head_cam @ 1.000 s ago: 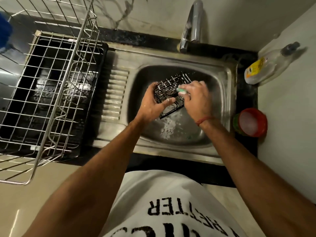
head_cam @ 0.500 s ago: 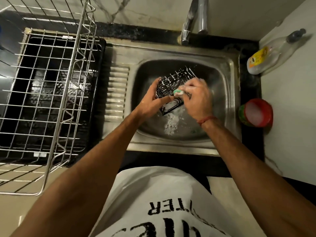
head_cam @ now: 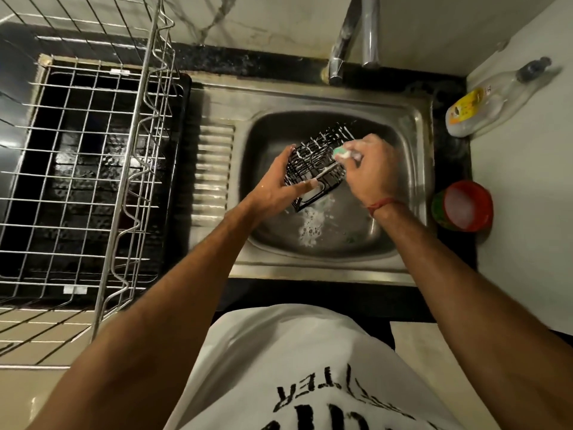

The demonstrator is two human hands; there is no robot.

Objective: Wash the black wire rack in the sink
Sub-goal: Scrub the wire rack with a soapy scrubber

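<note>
Since a moment before, both hands had barely shifted. Steel dish rack (head_cam: 93, 169) stood well left. My left hand (head_cam: 280, 184) gripped the black wire rack (head_cam: 319, 164), tilted over the sink (head_cam: 412, 144); my right hand (head_cam: 370, 172) pinched what looked like a green scrubber (head_cam: 340, 151). Foam (head_cam: 310, 228) lay below, basin walls close around.

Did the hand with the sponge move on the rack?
Yes. The right hand with the sponge slid up the rack, toward the tap.
</note>
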